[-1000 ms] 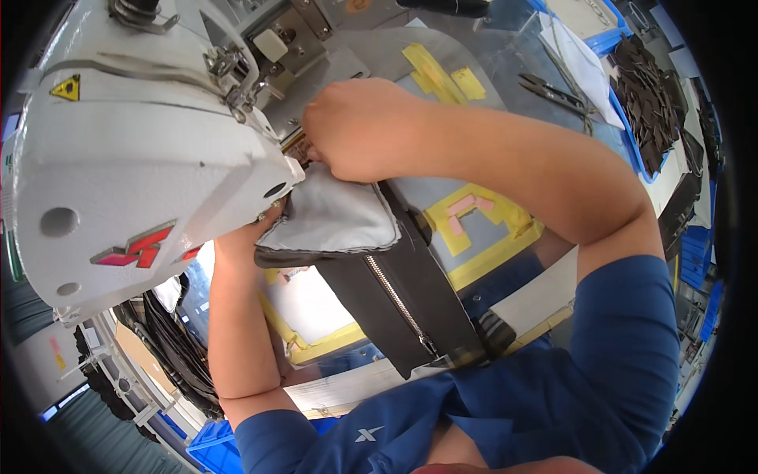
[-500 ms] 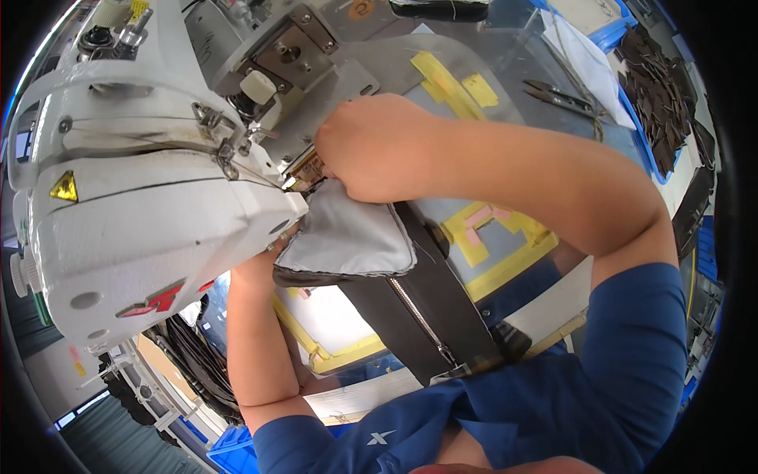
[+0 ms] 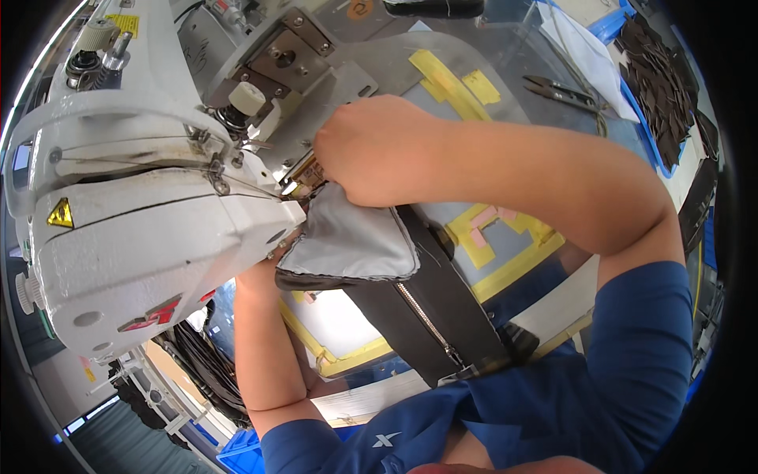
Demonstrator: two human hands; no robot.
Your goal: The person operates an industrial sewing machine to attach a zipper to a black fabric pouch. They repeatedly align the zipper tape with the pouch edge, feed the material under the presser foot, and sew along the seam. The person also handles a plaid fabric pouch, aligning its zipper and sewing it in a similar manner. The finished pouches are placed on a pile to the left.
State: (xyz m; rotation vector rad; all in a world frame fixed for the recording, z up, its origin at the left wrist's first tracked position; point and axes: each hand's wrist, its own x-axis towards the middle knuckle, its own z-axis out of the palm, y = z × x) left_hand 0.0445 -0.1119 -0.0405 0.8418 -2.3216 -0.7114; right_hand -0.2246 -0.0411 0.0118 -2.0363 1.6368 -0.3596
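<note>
Right hand (image 3: 371,150) first, on my remote feed: knuckles up, fingers curled, wrist bent over the work; its fingertips are out of my sight, so I can't tell whether they pinch cloth. I can't read the left hand (image 3: 292,238) either, since it is mostly hidden behind the sewing machine (image 3: 150,245), the largest thing before me.

Next in size comes the dark fabric piece (image 3: 434,284). From the right hand it lies back toward the wearer's torso, its long axis slanting from the needle area down and slightly rightward to the shirt. Both hands are at its far end, neither at its near end. The right is nearer as I see it, just above the light grey lining (image 3: 355,241), which spreads over that far end; the left reaches in from the lining's left.

Smaller again, the silver zipper (image 3: 422,316) follows the same slant. Its pull (image 3: 453,357) sits at the torso end, well apart from either hand.
</note>
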